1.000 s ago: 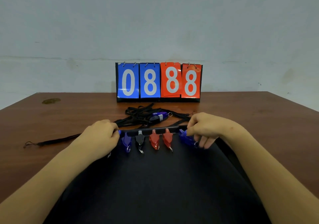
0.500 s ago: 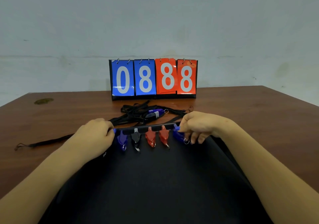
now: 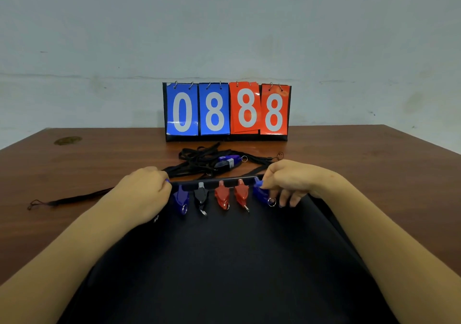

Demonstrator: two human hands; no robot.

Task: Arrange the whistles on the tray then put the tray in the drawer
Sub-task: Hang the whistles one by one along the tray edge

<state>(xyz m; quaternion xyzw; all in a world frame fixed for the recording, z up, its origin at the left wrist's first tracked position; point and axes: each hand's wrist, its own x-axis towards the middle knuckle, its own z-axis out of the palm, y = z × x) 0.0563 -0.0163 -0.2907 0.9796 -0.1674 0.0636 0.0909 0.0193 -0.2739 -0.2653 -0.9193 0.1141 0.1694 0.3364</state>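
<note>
Both hands grip the far rim of the black tray (image 3: 224, 261): the left hand (image 3: 142, 193) at its left corner, the right hand (image 3: 291, 181) at its right one. Five whistles (image 3: 222, 195) (blue, black, two red, blue) lie in a row along this rim, above the wooden table (image 3: 374, 164).

You are looking at a dim, evenly lit scene with a cool cast on the far wall (image 3: 224, 24). Nothing throws a hard shadow, so you cannot tell where the light comes from. The black tray (image 3: 224, 273) swallows all detail near you. The scoreboard (image 3: 227, 111) cards show a faint sheen. The wide lens bends the table (image 3: 374, 161) edges at left and right. Your forearms look soft at the near corners.
</note>
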